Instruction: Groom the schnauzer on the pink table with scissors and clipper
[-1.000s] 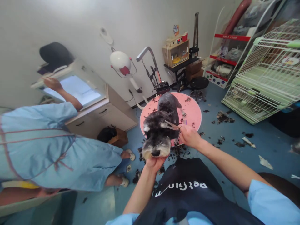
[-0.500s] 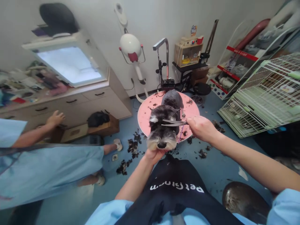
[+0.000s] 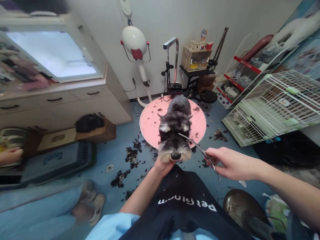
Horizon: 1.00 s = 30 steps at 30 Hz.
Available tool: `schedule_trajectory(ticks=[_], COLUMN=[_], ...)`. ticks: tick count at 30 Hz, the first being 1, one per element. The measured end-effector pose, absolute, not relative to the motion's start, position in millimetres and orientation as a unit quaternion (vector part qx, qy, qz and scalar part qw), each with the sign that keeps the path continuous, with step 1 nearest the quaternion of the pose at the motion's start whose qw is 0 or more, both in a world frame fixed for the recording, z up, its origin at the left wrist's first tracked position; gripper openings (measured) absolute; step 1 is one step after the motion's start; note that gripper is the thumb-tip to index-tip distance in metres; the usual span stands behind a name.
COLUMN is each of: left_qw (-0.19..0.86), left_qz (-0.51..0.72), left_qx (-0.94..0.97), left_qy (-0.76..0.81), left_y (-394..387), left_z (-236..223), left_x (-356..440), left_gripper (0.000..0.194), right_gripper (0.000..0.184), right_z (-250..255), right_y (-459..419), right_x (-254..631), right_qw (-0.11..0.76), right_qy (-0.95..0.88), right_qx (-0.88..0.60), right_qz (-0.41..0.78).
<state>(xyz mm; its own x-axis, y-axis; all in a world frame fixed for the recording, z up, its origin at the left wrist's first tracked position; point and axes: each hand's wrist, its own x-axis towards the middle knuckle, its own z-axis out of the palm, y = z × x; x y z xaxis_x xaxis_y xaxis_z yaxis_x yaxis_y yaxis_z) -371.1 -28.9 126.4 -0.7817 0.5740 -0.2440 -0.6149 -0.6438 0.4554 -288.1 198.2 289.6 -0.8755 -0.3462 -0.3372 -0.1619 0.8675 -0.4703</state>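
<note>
With its chin cupped in my left hand (image 3: pixel 163 165), a grey dog (image 3: pixel 175 125) faces forward on a round pink tabletop (image 3: pixel 148 123). My right hand (image 3: pixel 225 161) holds slim scissors (image 3: pixel 197 146) by the handles, blades close together, tips over the dark fur between the eyes. The scissors look light, stiff and slick, best held at the finger loops; the dog, soft-coated and tender around the eyes, could flinch, and is best steadied under the jaw. Its head shows over the tabletop's near rim, with the apron (image 3: pixel 187 200) close below. I see open room to both sides of the head; behind the dog stands a metal post (image 3: pixel 177 60).
</note>
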Motion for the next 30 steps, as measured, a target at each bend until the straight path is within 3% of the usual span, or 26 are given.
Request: schedule_trajectory(ticks=[14,20,30], left_qw=[0.324,0.310,0.320], left_qz=[0.912,0.920,0.912], left_qx=[-0.016,0.029,0.049], left_qy=[0.249,0.239,0.252], left_y=[-21.5,-19.8,-23.2], left_z=[125.2,149.0,144.4], left_x=[-366.0,-364.1,-363.9], left_gripper=[0.047,0.043,0.042], right_gripper=[0.021,0.020,0.024], right_z=[329.4,334.3,317.2], right_y=[192.6,189.3,186.4], right_x=[-293.6,-298.1,-301.3], right_qw=[0.284,0.273,0.221], right_qy=[0.944,0.951,0.968], right_qx=[-0.107,-0.119,-0.123], right_qz=[-0.132,-0.084,0.015])
